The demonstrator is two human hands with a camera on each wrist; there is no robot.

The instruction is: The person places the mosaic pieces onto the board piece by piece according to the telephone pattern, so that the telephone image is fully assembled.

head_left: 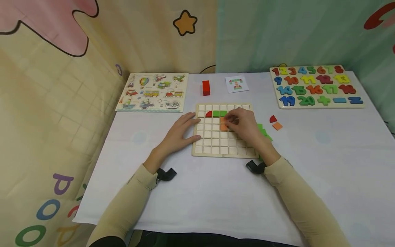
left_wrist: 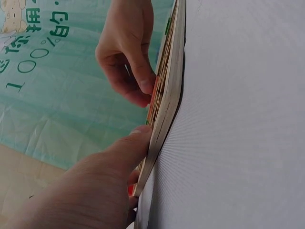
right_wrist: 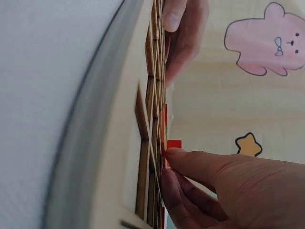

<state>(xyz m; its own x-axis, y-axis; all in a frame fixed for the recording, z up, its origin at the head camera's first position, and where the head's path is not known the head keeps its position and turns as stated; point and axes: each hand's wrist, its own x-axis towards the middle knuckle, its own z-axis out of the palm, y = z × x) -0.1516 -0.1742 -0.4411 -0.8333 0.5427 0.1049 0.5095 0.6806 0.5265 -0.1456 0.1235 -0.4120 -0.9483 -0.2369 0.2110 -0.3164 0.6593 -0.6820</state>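
Observation:
A wooden grid board (head_left: pixel 225 155) lies on the table in front of me. In its upper rows are a red rounded tile (head_left: pixel 208 114), two green square tiles (head_left: pixel 216 113) and orange square tiles (head_left: pixel 223 127) below the right green one. With thumb and fingers, my right hand (head_left: pixel 243 125) pinches at an orange tile in the grid; the fingers partly hide it. My left hand (head_left: pixel 179 132) rests at the board's left edge, fingers spread, with the thumb (left_wrist: pixel 138 138) touching the rim in the left wrist view.
Loose red (head_left: pixel 273 119) and orange pieces (head_left: pixel 277 126) lie right of the board, and green tiles (head_left: pixel 262 129) are partly under my right forearm. Behind stand a red block (head_left: pixel 206 88), a pattern card (head_left: pixel 237 84), a vehicle puzzle (head_left: pixel 152 92) and a number puzzle (head_left: pixel 318 85).

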